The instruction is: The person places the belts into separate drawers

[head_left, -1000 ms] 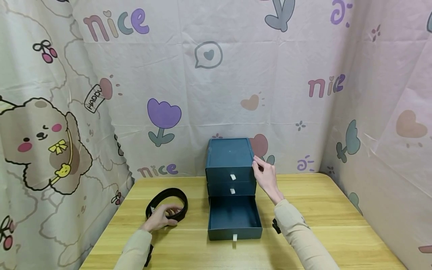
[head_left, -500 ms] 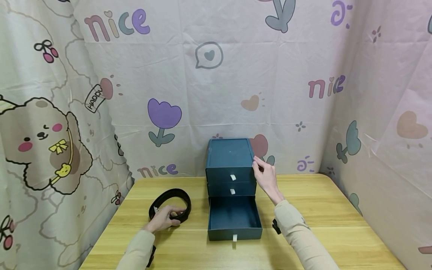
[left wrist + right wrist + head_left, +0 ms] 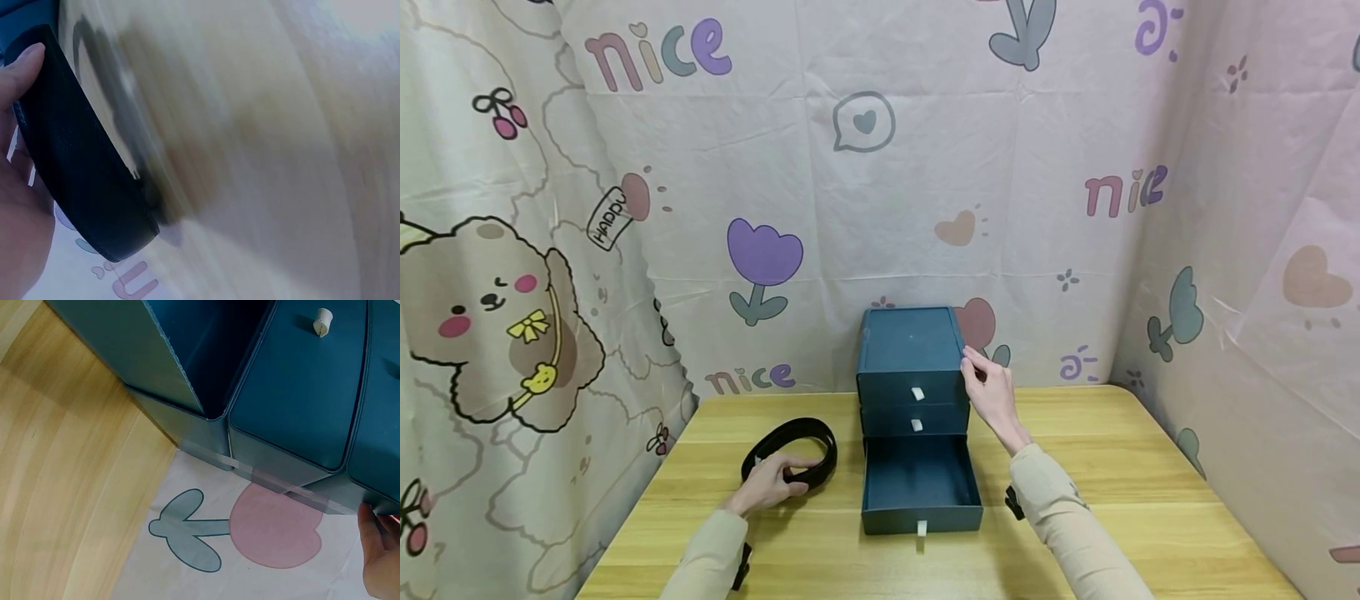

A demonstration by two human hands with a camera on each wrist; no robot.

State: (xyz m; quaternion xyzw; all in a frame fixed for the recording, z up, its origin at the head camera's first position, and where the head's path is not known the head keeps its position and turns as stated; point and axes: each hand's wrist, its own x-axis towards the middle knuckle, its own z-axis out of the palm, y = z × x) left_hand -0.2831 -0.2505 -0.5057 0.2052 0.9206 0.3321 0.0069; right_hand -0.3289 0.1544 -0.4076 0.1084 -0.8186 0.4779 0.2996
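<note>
My left hand (image 3: pixel 766 483) grips a coiled black belt (image 3: pixel 831 446), left of the drawer box. In the left wrist view the belt (image 3: pixel 81 150) is a dark, smooth band, tilted above the tabletop, with its shadow beneath and the thumb pressed on its outer face. A blue three-tier drawer box (image 3: pixel 910 337) stands at the back, its bottom drawer (image 3: pixel 895 522) pulled out with nothing in it. My right hand (image 3: pixel 992 396) touches the upper right side of the box; in the right wrist view the fingertips of this hand (image 3: pixel 382 559) meet that side.
White pull tabs mark the drawer fronts, such as the top tab (image 3: pixel 917 393); the upper two drawers are closed. The wooden table (image 3: pixel 1150 500) runs back to a printed curtain (image 3: pixel 880 208), which also hangs on both sides.
My left hand has carried the belt to the right, closer to the drawer box. The right hand and the box stay where they were.
</note>
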